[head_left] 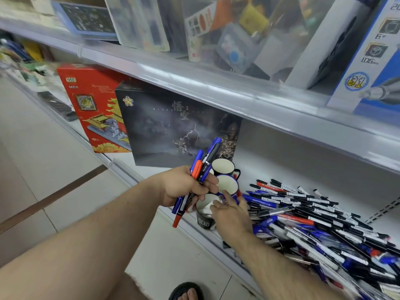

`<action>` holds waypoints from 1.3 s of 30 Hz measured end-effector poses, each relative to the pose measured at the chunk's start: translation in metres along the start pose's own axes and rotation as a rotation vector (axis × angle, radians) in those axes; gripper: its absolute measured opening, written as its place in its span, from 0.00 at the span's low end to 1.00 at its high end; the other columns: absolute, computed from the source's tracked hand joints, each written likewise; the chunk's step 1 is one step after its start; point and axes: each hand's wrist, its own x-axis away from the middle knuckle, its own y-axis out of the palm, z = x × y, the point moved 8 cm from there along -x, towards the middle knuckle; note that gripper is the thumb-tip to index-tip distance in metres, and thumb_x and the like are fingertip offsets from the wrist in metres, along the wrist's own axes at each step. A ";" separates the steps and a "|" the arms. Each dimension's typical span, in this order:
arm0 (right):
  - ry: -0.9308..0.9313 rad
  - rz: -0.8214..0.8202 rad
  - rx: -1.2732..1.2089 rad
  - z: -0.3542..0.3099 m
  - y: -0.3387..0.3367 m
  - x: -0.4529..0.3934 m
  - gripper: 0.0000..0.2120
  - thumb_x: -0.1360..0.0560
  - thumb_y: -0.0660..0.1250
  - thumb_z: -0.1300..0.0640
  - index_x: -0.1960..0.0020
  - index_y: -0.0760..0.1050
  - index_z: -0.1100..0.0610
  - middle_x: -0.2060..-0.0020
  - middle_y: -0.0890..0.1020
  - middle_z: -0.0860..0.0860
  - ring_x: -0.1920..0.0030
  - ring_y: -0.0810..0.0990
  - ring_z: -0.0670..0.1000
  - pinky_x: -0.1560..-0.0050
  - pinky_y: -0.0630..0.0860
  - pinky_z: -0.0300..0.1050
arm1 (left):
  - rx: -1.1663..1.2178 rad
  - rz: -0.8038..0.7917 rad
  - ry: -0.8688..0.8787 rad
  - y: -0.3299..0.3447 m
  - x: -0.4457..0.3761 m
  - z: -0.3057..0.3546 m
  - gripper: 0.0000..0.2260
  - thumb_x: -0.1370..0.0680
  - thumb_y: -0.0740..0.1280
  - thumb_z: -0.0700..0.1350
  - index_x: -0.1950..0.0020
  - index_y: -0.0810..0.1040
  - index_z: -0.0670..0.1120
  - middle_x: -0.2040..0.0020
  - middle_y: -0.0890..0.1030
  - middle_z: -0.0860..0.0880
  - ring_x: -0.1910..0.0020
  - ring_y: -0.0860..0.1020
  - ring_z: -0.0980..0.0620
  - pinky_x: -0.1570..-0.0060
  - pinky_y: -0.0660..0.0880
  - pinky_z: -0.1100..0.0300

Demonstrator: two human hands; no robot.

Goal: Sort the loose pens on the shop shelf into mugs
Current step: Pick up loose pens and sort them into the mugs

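Pens in my left grip: my left hand [186, 187] is curled tight round a bundle of pens [200, 169], blue, red and black, tips fanning up toward the dark box and tails hanging past the shelf edge.
Right grip: my right hand [230, 211] reaches over the mugs, fingers loose and spread, holding nothing that I can make out; a red pen [238, 192] stands just beyond my fingertips, and I cannot tell whether I touch it.
Mugs: three in a row running back from the shelf front: the near black mug [204, 221] sits close to the lip, the blue mug [229, 185] is behind it, the far dark mug [224, 167] is nearest the dark box. Rims nearly touch.
Loose pens: a deep pile of pens [320, 226] fills the shelf to the right of the mugs, reaching the front lip.
Shelf [281, 169]: white, bare toward the back wall behind the pile.
Upper shelf [194, 83]: its rail overhangs, so headroom is low.
Boxes: dark box [173, 124] and red box [95, 107] close off the left side.
Floor [43, 159]: open tiles to my left.
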 end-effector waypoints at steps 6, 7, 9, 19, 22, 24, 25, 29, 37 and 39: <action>0.121 0.192 -0.615 0.020 -0.023 0.016 0.16 0.19 0.61 0.53 0.33 0.76 0.46 0.32 0.76 0.45 0.29 0.69 0.52 0.35 0.64 0.48 | 0.020 -0.113 -0.003 0.016 -0.002 0.002 0.15 0.23 0.61 0.25 0.48 0.80 0.41 0.54 0.84 0.45 0.68 0.79 0.53 0.70 0.73 0.62; 0.209 0.254 -0.878 0.031 -0.036 0.022 0.13 0.20 0.63 0.55 0.39 0.80 0.46 0.43 0.82 0.44 0.40 0.78 0.51 0.45 0.71 0.43 | 0.010 -0.123 -0.004 0.020 -0.002 0.003 0.15 0.23 0.61 0.25 0.49 0.80 0.41 0.55 0.84 0.45 0.68 0.79 0.53 0.70 0.73 0.62; 0.387 0.358 -1.270 0.051 -0.065 0.037 0.10 0.21 0.64 0.58 0.54 0.83 0.48 0.65 0.83 0.46 0.60 0.80 0.51 0.60 0.74 0.45 | -0.027 -0.139 0.000 0.027 -0.003 0.004 0.15 0.23 0.61 0.25 0.48 0.80 0.42 0.55 0.84 0.45 0.67 0.79 0.53 0.70 0.72 0.62; 0.401 0.410 -1.682 0.074 -0.145 0.085 0.11 0.22 0.69 0.59 0.46 0.75 0.44 0.72 0.78 0.45 0.75 0.75 0.46 0.70 0.77 0.46 | -0.306 -0.319 0.048 0.080 0.002 0.015 0.10 0.23 0.63 0.30 0.48 0.76 0.43 0.55 0.82 0.46 0.67 0.77 0.54 0.70 0.71 0.63; 0.492 0.473 -1.687 0.093 -0.138 0.101 0.07 0.22 0.68 0.64 0.49 0.77 0.52 0.69 0.78 0.52 0.76 0.74 0.47 0.76 0.70 0.38 | -0.224 -0.366 0.005 0.092 0.003 0.015 0.07 0.21 0.65 0.35 0.45 0.77 0.43 0.55 0.83 0.47 0.67 0.76 0.53 0.70 0.72 0.63; 0.551 0.477 -1.776 0.105 -0.132 0.112 0.06 0.21 0.66 0.65 0.48 0.76 0.56 0.64 0.78 0.55 0.76 0.74 0.48 0.77 0.70 0.38 | -0.167 -0.363 -0.017 0.096 0.003 0.016 0.07 0.20 0.65 0.38 0.42 0.76 0.42 0.54 0.84 0.46 0.68 0.75 0.52 0.71 0.72 0.63; 0.569 0.470 -1.800 0.110 -0.130 0.118 0.06 0.21 0.66 0.66 0.46 0.76 0.57 0.62 0.78 0.55 0.75 0.76 0.49 0.76 0.72 0.39 | -0.136 -0.349 -0.031 0.098 0.003 0.016 0.08 0.19 0.64 0.39 0.40 0.76 0.42 0.53 0.84 0.45 0.68 0.74 0.52 0.72 0.72 0.63; 0.648 0.439 -1.840 0.129 -0.119 0.145 0.10 0.20 0.64 0.65 0.40 0.75 0.57 0.52 0.79 0.60 0.71 0.80 0.50 0.70 0.77 0.42 | -0.120 -0.267 -0.063 0.109 -0.006 0.015 0.11 0.18 0.62 0.42 0.37 0.75 0.41 0.56 0.83 0.46 0.70 0.72 0.52 0.73 0.72 0.62; 0.877 0.439 -1.860 0.161 -0.080 0.195 0.05 0.18 0.63 0.61 0.44 0.75 0.59 0.48 0.80 0.63 0.63 0.82 0.58 0.73 0.75 0.42 | -0.394 -0.283 -0.045 0.176 -0.010 0.015 0.11 0.19 0.65 0.41 0.41 0.76 0.36 0.61 0.82 0.47 0.73 0.70 0.54 0.75 0.68 0.64; 0.924 0.461 -1.875 0.170 -0.077 0.209 0.04 0.18 0.62 0.62 0.45 0.75 0.61 0.53 0.80 0.61 0.68 0.82 0.55 0.73 0.75 0.42 | -0.422 -0.294 -0.018 0.193 -0.012 0.018 0.06 0.20 0.66 0.42 0.49 0.77 0.39 0.61 0.82 0.47 0.73 0.70 0.54 0.75 0.68 0.63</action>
